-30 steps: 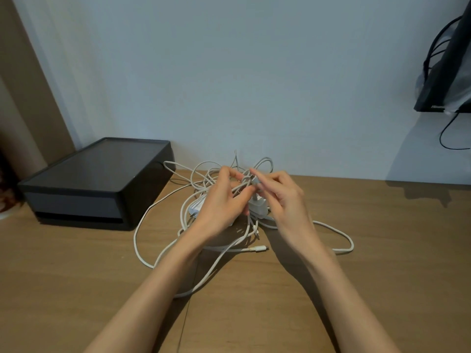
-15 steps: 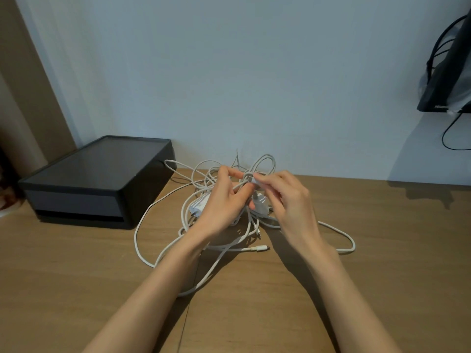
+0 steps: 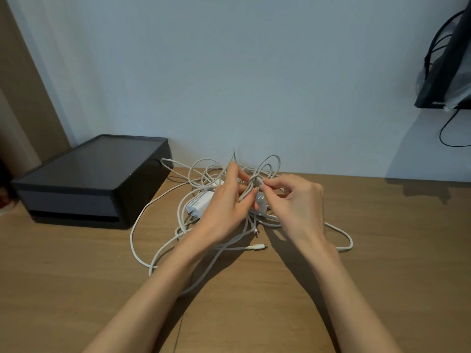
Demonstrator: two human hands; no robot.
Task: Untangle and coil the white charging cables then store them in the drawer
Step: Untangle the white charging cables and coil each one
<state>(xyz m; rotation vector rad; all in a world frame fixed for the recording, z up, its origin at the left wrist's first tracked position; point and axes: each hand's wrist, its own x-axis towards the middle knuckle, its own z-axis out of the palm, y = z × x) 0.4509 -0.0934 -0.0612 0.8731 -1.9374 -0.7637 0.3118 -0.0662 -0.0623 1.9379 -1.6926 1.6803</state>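
Note:
A tangle of white charging cables [image 3: 163, 220] lies on the wooden desk [image 3: 76, 276] near the wall, with a white plug adapter [image 3: 198, 203] at its left side. My left hand [image 3: 226, 207] grips a bundle of cable strands at the top of the tangle. My right hand [image 3: 295, 202] pinches a cable end between thumb and forefinger, right beside the left fingers. A loose connector [image 3: 258, 247] lies on the desk below the hands. The dark drawer box [image 3: 84, 179] stands to the left, its drawer closed.
A black monitor [image 3: 448, 62] with dark wires hangs at the upper right against the pale wall. A cable loop [image 3: 344, 238] trails out to the right of the hands. A curtain [image 3: 23, 98] hangs at the far left.
Both hands have lifted slightly and drawn closer together on the tangle. The right hand's fingers have curled from reaching to pinching a cable end.

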